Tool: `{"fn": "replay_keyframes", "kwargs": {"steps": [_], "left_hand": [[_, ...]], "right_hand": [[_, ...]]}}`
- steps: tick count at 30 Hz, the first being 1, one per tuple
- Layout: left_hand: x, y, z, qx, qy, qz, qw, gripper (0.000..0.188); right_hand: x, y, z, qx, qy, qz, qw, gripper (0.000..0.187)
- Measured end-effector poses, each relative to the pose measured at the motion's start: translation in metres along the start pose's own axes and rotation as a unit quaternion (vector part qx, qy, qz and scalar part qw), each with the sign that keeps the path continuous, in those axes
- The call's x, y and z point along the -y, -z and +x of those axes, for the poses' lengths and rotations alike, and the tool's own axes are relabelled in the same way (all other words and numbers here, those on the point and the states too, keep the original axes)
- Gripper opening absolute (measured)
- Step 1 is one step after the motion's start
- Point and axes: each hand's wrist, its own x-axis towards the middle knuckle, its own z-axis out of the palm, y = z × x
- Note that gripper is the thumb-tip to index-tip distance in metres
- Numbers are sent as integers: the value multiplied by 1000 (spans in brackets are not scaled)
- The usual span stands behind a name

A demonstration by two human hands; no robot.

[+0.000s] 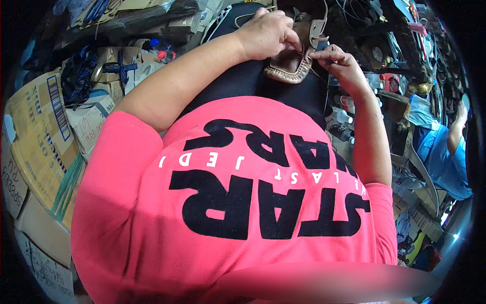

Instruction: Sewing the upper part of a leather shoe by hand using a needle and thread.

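Note:
A brown leather shoe rests on my dark-trousered lap, its toe toward me. Thick pale stitches run round the toe seam, and a strap with a metal buckle is at its right side. My left hand is closed, with thumb and finger pressed against the shoe's upper near the seam. From the right, my right hand pinches at the seam's edge; what lies between its fingertips is too small to make out. A pale cord loops out beside my left hand.
Cardboard boxes are stacked at the left, with a black plastic bag and a red-capped bottle beyond. Several bottles and clutter stand close by my right forearm. Another person in blue is at the far right.

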Motion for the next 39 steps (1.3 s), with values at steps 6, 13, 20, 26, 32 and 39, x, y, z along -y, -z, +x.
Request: {"fn": "replay_keyframes", "kwargs": {"steps": [6, 13, 20, 26, 32, 39], "left_hand": [[-19, 8, -10, 9, 43, 14, 999, 20], [-27, -4, 0, 28, 191, -47, 980, 19], [-20, -15, 10, 33, 198, -116, 973, 20], [-15, 8, 3, 44, 92, 44, 994, 12], [-22, 15, -1, 85, 130, 29, 987, 11], [-21, 4, 8, 113, 131, -23, 985, 18]], "right_hand": [[5, -13, -13, -33, -69, 31, 997, 27], [4, -25, -7, -111, -98, 176, 973, 22], [8, -24, 6, -95, -108, 31, 989, 15], [6, -11, 1, -81, -106, 69, 989, 12], [-12, -8, -14, -119, -28, 26, 992, 14], [-2, 9, -40, -118, 29, -114, 986, 14]]}}
